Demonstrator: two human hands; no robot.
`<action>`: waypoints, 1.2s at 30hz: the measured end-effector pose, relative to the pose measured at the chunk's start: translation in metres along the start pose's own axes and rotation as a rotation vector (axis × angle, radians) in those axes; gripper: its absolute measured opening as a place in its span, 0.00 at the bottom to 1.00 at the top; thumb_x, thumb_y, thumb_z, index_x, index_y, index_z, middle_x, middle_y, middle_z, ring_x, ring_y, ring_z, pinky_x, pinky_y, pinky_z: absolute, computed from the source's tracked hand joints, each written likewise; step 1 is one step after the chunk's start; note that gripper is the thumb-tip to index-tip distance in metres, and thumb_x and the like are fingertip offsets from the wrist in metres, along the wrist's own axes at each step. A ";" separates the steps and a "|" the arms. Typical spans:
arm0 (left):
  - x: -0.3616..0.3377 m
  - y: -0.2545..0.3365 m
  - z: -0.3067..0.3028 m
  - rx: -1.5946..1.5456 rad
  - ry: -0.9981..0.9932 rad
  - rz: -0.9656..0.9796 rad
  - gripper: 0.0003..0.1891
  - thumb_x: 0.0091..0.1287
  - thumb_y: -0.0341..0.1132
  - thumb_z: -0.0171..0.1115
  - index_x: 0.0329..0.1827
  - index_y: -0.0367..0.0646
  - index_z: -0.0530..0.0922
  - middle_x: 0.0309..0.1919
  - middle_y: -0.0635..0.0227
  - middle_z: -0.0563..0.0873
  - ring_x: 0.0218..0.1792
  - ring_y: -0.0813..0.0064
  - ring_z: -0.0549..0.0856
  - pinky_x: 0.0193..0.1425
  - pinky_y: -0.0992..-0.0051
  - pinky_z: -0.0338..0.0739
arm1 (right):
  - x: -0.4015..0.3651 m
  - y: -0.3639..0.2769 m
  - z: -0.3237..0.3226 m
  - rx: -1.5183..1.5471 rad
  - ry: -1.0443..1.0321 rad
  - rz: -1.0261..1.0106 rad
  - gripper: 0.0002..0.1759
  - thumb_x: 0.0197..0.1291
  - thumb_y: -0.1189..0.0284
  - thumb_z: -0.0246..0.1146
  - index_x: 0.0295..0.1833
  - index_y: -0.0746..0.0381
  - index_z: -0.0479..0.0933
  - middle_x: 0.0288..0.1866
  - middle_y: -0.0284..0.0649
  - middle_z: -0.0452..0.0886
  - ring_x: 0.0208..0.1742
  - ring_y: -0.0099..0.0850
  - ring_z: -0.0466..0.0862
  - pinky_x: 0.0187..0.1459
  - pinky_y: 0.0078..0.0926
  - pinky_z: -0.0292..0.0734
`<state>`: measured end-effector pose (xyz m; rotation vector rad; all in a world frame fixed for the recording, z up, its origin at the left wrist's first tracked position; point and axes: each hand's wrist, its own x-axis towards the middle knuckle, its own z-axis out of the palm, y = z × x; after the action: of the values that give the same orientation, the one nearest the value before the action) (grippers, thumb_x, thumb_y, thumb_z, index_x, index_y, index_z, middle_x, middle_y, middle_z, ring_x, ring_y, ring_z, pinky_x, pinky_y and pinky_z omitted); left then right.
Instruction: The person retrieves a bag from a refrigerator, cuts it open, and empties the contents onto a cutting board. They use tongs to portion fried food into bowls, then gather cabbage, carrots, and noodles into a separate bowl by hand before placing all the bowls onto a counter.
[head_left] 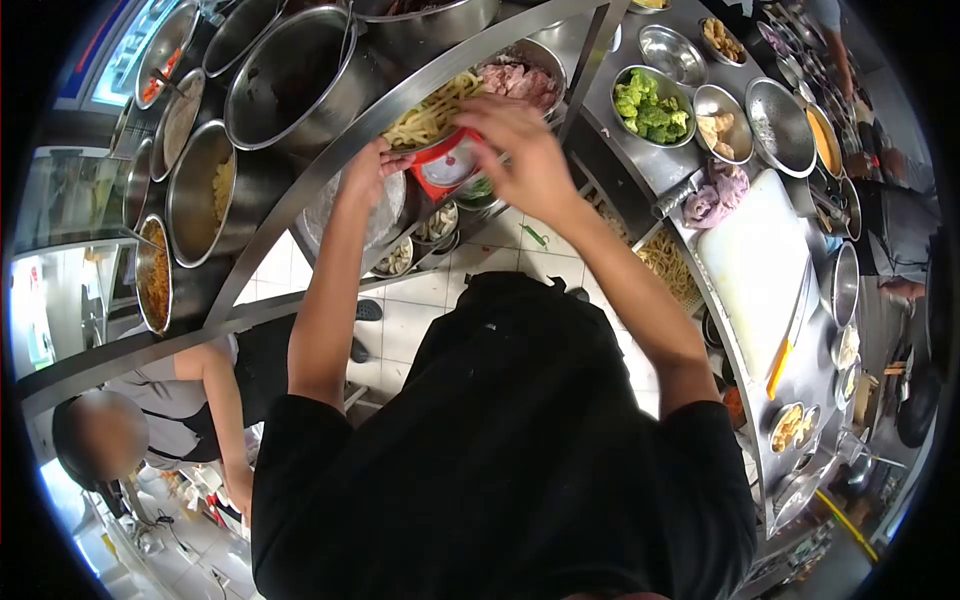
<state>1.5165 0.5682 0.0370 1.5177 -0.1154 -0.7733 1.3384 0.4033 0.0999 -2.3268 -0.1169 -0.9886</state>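
My left hand has its fingers curled at the left of a red kitchen scale; what they hold, if anything, I cannot make out. Below that hand is a whitish, translucent round thing. My right hand, slightly blurred, reaches over the scale with thumb and fingers apart. Its fingertips are near thick yellow strips, and they hide part of them. Behind the right hand, pink raw meat lies in a metal bowl.
Large metal pots line the shelf at left. Broccoli in a bowl, a white cutting board, an orange-handled knife and a purple cloth are on the right counter. Another person is at lower left.
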 end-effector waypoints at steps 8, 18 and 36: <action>-0.010 -0.003 0.005 -0.075 0.022 -0.008 0.13 0.61 0.31 0.47 0.42 0.31 0.75 0.33 0.54 0.83 0.33 0.64 0.84 0.41 0.69 0.80 | -0.085 0.026 -0.070 0.047 0.175 0.497 0.11 0.54 0.79 0.58 0.44 0.65 0.77 0.39 0.42 0.81 0.39 0.31 0.80 0.43 0.23 0.72; -0.011 -0.004 0.004 -0.023 -0.003 -0.059 0.16 0.63 0.36 0.47 0.42 0.28 0.74 0.35 0.51 0.82 0.36 0.64 0.83 0.43 0.71 0.79 | -0.106 0.007 -0.071 0.191 0.157 0.656 0.10 0.56 0.79 0.56 0.44 0.66 0.77 0.37 0.41 0.82 0.39 0.27 0.81 0.44 0.22 0.73; -0.034 0.013 0.031 -0.041 -0.143 0.034 0.17 0.57 0.25 0.47 0.50 0.30 0.71 0.42 0.54 0.82 0.38 0.64 0.84 0.36 0.72 0.80 | -0.041 -0.024 -0.059 0.033 0.065 0.396 0.22 0.46 0.83 0.63 0.50 0.62 0.73 0.47 0.44 0.75 0.41 0.37 0.78 0.41 0.28 0.75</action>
<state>1.4794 0.5584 0.0649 1.4172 -0.2300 -0.8522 1.2647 0.3961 0.1157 -2.1686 0.3386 -0.8497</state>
